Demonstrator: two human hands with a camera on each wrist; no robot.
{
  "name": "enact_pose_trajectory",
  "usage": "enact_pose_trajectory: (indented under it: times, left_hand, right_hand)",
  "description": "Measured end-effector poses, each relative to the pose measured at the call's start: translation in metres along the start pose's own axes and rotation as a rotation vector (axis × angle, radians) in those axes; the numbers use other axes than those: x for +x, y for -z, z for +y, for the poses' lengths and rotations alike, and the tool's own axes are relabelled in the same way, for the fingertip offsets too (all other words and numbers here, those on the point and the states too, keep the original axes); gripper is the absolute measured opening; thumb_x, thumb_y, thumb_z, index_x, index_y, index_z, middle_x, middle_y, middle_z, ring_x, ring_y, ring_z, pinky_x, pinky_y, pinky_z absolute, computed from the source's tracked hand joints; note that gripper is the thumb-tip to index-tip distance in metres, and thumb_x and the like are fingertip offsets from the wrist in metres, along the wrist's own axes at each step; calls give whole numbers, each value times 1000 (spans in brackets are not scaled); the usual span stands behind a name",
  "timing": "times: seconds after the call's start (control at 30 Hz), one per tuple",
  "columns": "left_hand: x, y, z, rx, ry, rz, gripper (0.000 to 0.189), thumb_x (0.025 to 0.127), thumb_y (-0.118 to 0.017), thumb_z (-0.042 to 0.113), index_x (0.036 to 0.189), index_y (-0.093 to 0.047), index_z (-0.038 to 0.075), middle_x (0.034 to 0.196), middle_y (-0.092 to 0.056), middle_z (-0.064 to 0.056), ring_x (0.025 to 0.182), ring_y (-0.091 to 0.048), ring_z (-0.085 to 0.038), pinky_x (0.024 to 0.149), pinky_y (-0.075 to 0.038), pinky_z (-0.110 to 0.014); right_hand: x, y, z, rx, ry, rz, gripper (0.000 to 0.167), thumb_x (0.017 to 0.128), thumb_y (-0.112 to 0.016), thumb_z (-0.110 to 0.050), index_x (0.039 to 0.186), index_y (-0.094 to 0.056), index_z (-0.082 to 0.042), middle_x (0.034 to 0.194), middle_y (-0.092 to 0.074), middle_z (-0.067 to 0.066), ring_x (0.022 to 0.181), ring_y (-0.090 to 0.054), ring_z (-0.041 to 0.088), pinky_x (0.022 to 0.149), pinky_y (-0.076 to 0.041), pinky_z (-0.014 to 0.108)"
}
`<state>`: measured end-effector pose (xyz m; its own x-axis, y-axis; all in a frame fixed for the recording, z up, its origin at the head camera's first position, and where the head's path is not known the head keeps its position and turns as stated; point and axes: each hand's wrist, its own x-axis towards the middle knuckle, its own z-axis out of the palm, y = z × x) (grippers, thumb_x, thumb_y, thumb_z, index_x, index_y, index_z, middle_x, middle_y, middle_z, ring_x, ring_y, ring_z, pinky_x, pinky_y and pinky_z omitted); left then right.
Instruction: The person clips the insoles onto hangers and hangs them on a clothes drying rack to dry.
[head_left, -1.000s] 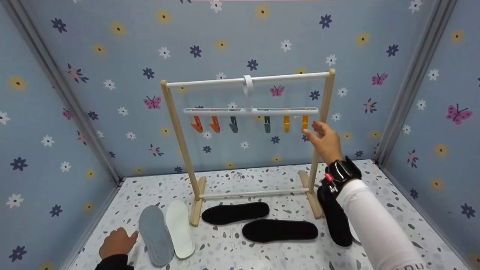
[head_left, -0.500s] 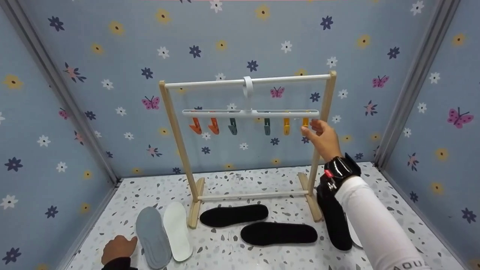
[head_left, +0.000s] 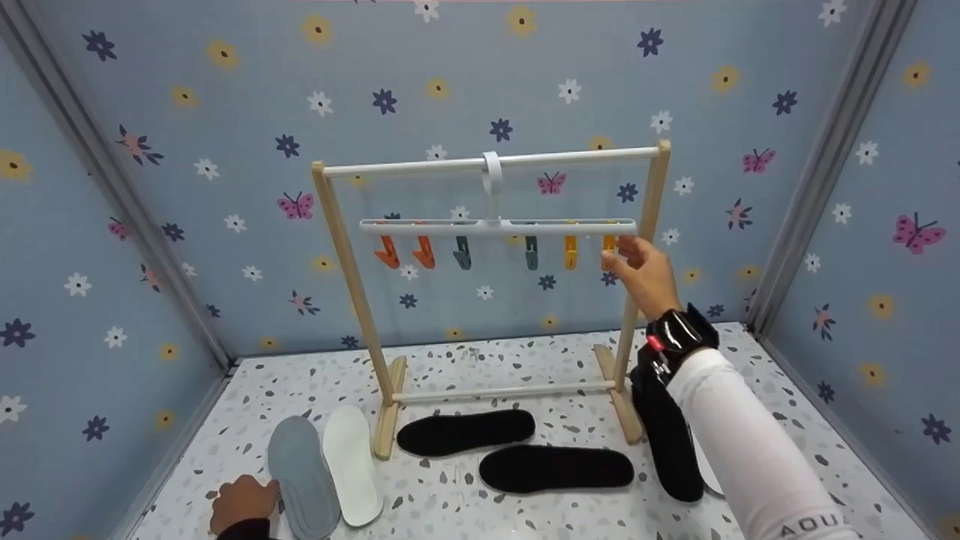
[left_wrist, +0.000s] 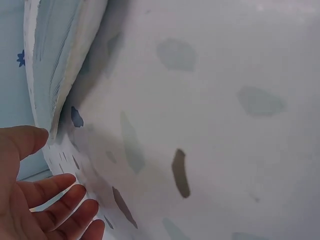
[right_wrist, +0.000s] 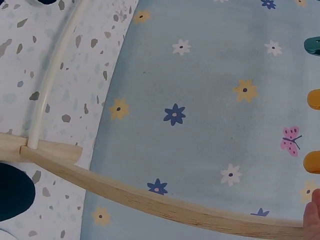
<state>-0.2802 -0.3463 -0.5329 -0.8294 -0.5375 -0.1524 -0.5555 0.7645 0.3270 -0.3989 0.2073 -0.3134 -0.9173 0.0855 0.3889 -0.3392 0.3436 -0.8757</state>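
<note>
A white hanger (head_left: 495,227) hangs from the rack's top bar with several clothespins along it: orange (head_left: 424,253), dark green (head_left: 531,253) and yellow (head_left: 571,253). My right hand (head_left: 649,277) is raised at the rightmost yellow clothespin (head_left: 608,244), thumb and fingers apart around its lower end. In the right wrist view, a fingertip (right_wrist: 312,217) shows at the edge, a little apart from that clothespin (right_wrist: 313,162). My left hand (head_left: 244,506) is low beside the grey insole (head_left: 304,476). In the left wrist view, its thumb tip lies near the insole's edge (left_wrist: 62,85), fingers loosely bent.
A wooden rack (head_left: 352,285) stands on a speckled surface (head_left: 450,510). A white insole (head_left: 352,469) lies beside the grey one. Black insoles (head_left: 555,469) lie in front of the rack, another (head_left: 670,442) beneath my right forearm. Flowered walls (head_left: 480,75) enclose the space.
My right hand has moved slightly left, closer around the rightmost yellow clothespin. My left hand has shifted right, up to the grey insole's edge. The insoles and hanger stay in place.
</note>
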Motion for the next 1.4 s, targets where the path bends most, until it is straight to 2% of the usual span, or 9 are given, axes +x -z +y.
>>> enact_pose_trajectory:
  times: [0.13, 0.23, 0.5, 0.63, 0.77, 1.03, 1.23, 1.4]
  left_hand:
    - [-4, -2, 1, -17, -12, -4, 43, 89, -52, 25, 96, -59, -17, 85, -61, -31, 84, -61, -44, 74, -51, -52]
    - [-7, -3, 3, -26, -10, -14, 41, 88, -54, 24, 91, -60, -16, 80, -62, -27, 78, -62, -41, 71, -52, -50]
    - [2, -10, 10, -37, 24, 42, 39, 86, -57, 24, 96, -58, -14, 81, -62, -25, 80, -63, -41, 70, -52, -51]
    - [0, -12, 9, -62, 0, 37, 37, 87, -56, 19, 98, -57, -16, 82, -62, -27, 81, -62, -42, 71, -51, -52]
    - [-6, -13, 14, -86, -25, 61, 37, 87, -52, 18, 97, -58, -18, 85, -61, -32, 83, -61, -46, 75, -49, -59]
    - [-8, -14, 21, -120, 46, 64, 34, 86, -56, 20, 90, -59, -14, 75, -62, -22, 77, -62, -38, 71, -51, -48]
    - [-12, -7, 16, -233, 13, 50, 35, 85, -56, 18, 89, -56, -17, 74, -60, -23, 71, -60, -34, 69, -49, -45]
    - [-10, 0, 17, -387, -2, 38, 33, 84, -55, 17, 84, -62, -15, 71, -61, -20, 66, -58, -30, 66, -48, -41]
  right_hand:
    - [1, -2, 1, 18, -8, -7, 63, 89, -65, -35, 133, -45, 6, 134, -51, 20, 123, -48, 29, 103, -38, 39]
    - [2, -3, 0, 59, -14, -13, 59, 90, -64, -33, 132, -46, 4, 131, -54, 18, 118, -52, 26, 97, -44, 36]
    - [7, -1, -5, 99, -5, 19, 50, 93, -60, -25, 132, -46, 4, 129, -54, 19, 115, -52, 25, 98, -42, 33]
    - [5, -2, -6, 91, -19, 19, 48, 93, -60, -24, 130, -47, 4, 128, -54, 19, 114, -52, 25, 98, -42, 33]
    - [3, -5, -3, 100, -36, 25, 44, 94, -60, -20, 128, -49, 5, 127, -55, 20, 112, -53, 24, 96, -43, 31]
    - [3, -9, -1, 115, -46, 41, 42, 93, -61, -19, 124, -51, 7, 123, -56, 21, 108, -54, 21, 92, -44, 26]
    - [4, -9, -1, 121, -52, 35, 43, 92, -62, -18, 124, -51, 8, 123, -56, 22, 107, -54, 20, 91, -45, 26]
    - [5, -6, -2, 126, -56, 31, 43, 92, -62, -18, 125, -50, 7, 123, -56, 21, 104, -54, 17, 91, -45, 26]
